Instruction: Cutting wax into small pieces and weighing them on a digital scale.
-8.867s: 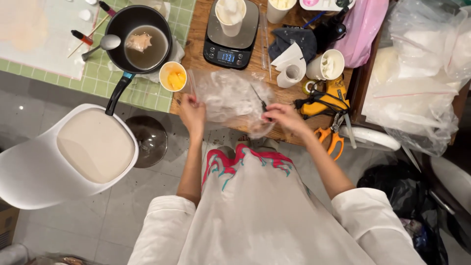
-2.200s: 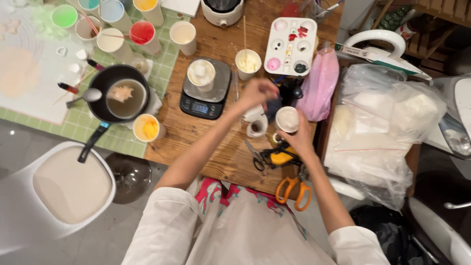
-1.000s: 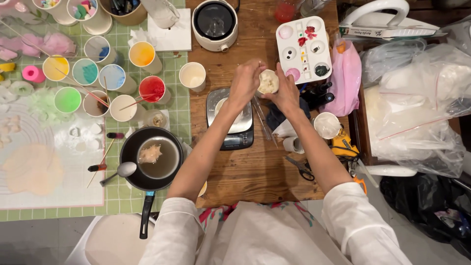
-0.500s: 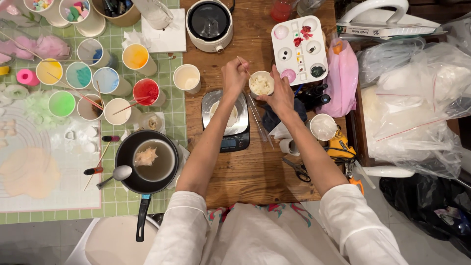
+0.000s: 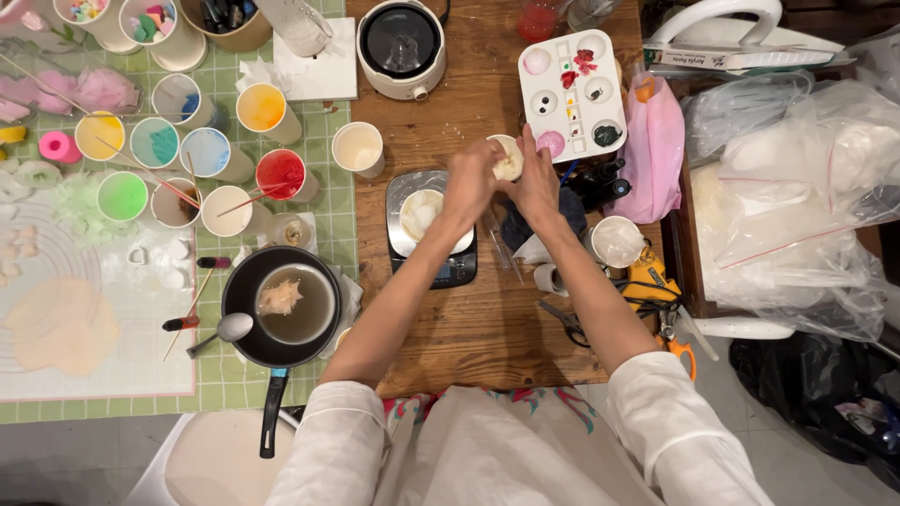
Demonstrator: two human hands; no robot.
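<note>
Both hands are together over the wooden surface (image 5: pixel 469 337), just above the scale. The right hand (image 5: pixel 536 183) has its grip closed around a small paper cup (image 5: pixel 508 157) with pale stuff inside. The left hand (image 5: pixel 469 183) is pressed against the cup's other side, fingers curled on its rim. The cup sits in the air between the two hands, just beside the white paint tray (image 5: pixel 574 94) and above the top edge of the grey kitchen scale (image 5: pixel 433 234). A white cup (image 5: pixel 420 212) stands on the scale.

Half a second ago the left hand was up and away from the cup, pinched shut on its own. Now it has come down to touch the cup. The black pan (image 5: pixel 281 305) with the spoon (image 5: pixel 225 330) has stayed where it was on the green mat
</note>
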